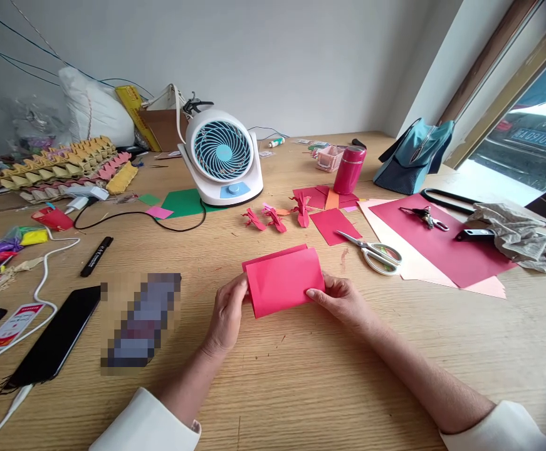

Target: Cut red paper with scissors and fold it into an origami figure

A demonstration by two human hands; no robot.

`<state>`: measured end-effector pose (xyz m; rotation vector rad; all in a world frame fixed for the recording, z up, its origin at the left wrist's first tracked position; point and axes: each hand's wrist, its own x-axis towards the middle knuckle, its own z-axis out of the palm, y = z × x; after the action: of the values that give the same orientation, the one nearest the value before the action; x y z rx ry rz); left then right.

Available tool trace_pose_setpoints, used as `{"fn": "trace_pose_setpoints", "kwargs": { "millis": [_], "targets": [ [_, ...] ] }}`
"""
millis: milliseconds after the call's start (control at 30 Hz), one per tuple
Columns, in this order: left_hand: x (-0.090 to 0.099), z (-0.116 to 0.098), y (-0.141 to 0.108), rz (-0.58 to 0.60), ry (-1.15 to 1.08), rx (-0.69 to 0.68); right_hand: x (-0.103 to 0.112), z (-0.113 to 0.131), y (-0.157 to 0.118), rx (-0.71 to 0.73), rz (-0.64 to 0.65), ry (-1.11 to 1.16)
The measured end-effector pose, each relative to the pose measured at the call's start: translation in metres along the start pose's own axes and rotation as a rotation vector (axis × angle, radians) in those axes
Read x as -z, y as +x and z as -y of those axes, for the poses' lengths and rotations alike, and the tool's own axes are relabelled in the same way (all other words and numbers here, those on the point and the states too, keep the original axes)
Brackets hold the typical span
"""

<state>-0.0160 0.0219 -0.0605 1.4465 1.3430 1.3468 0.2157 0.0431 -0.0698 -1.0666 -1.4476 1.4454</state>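
A red sheet of paper (284,280), folded over on itself with a second layer showing behind its top edge, is held above the table's middle. My left hand (228,311) grips its left edge, the fingertips partly hidden by the paper. At the right edge my right hand (341,299) pinches it, thumb on the front. Beyond the paper stand several small red folded paper figures (302,210). Close to them lie a red paper square (335,226) and open scissors (380,257) with white handles.
A white fan (220,153) stands behind, near green paper (181,203). Rightward are a pink bottle (350,170), large red paper (446,241) and a teal bag (414,156). On the left lie a black marker (96,256), a black phone (59,335) and a white cable (42,282).
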Motion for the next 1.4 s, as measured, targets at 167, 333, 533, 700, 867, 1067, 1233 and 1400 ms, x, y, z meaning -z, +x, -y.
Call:
{"fn": "trace_pose_setpoints", "kwargs": {
  "millis": [167,333,533,700,867,1067,1233,1400],
  "targets": [
    [-0.002,-0.007,-0.003,0.001,0.066,-0.028,-0.002,0.002,0.000,0.013,-0.003,-0.045],
    [-0.007,-0.004,-0.002,-0.031,0.090,0.004,-0.003,0.000,-0.001,0.011,-0.003,-0.010],
    [-0.009,-0.002,-0.005,0.007,0.156,-0.042,-0.002,0.000,-0.001,-0.021,-0.038,0.194],
    [-0.012,0.002,-0.008,0.006,0.279,-0.108,-0.002,0.000,0.000,-0.035,-0.109,0.306],
    [-0.014,0.004,-0.007,0.001,0.246,-0.120,-0.005,0.002,0.001,0.026,-0.169,0.416],
    [-0.014,0.003,-0.008,0.002,0.225,-0.070,-0.004,0.004,0.000,-0.027,-0.169,0.423],
    [-0.016,-0.002,-0.011,-0.011,0.142,-0.034,-0.003,0.003,-0.001,-0.074,-0.108,0.359],
    [-0.017,-0.004,-0.007,0.032,-0.050,0.069,-0.004,0.000,-0.001,-0.041,-0.128,0.374]
  ]
}}
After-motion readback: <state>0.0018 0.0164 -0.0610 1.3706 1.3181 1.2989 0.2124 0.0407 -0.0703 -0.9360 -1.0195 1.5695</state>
